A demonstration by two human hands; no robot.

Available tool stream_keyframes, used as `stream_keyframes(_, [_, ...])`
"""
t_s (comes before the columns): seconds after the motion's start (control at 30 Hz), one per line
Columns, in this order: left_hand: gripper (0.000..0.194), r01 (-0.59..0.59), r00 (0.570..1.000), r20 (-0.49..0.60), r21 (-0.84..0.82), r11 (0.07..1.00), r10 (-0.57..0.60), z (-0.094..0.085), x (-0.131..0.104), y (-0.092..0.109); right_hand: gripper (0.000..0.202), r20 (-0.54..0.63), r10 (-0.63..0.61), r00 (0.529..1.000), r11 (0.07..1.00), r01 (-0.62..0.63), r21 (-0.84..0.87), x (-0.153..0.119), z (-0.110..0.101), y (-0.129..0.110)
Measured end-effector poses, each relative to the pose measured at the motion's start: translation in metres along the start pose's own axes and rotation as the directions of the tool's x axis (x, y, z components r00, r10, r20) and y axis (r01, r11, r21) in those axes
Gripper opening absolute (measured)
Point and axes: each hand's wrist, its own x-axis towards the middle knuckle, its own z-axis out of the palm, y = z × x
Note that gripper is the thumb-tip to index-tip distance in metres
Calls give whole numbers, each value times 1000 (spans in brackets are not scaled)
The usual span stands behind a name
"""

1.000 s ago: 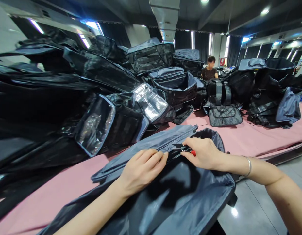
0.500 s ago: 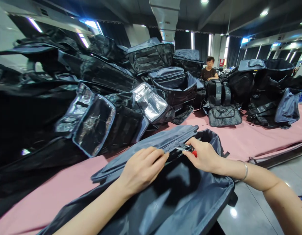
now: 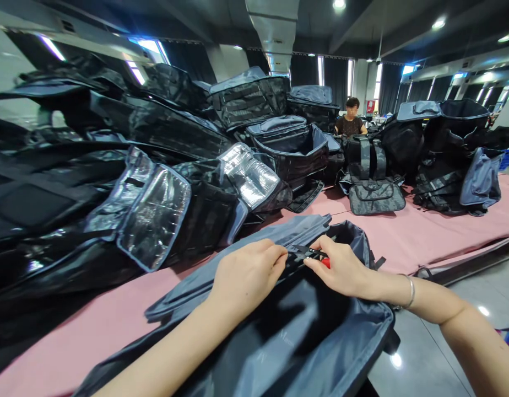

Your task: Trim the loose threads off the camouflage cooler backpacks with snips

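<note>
An unzipped backpack (image 3: 345, 344) with a blue-grey lining lies in front of me, its flap (image 3: 238, 256) folded back on the far side. My left hand (image 3: 248, 270) is closed in a pinch at the seam between flap and opening; what sits between the fingertips is too small to make out. Just to its right, my right hand (image 3: 341, 267) grips a pair of thread snips (image 3: 306, 251) with red on the handle. The blades point left, close to the left fingertips. A bracelet circles the right wrist.
Black and camouflage backpacks (image 3: 246, 102) are heaped at the left and back, some showing silver lining (image 3: 155, 212). More bags (image 3: 376, 193) stand at the right on the pink-covered table (image 3: 423, 231). Behind them is another person (image 3: 351, 121). Tiled floor (image 3: 428, 353) shows at lower right.
My left hand has turned and closed into a tighter pinch near the snips. The snips' blades have come closer together, near those fingertips. The view has shifted slightly.
</note>
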Motion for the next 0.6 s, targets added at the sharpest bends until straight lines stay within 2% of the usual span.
stream_keyframes(0.1, [29,-73,992,-86,172,982,89,2,0,9,15,17,-50,999,960,53,-277,-1,-3,-7])
stream_keyframes(0.2, [28,-124,959,-217,258,958,183,6,-3,12,16,30,-76,997,874,81,-479,-2,-6,-14])
stream_keyframes(0.33, [23,-156,922,-308,262,952,235,10,-5,9,20,31,-139,990,837,135,-530,-3,-5,-18])
stream_keyframes(0.6, [24,-168,905,-346,244,955,247,7,-5,8,21,-25,-267,963,788,203,-581,-7,3,-5])
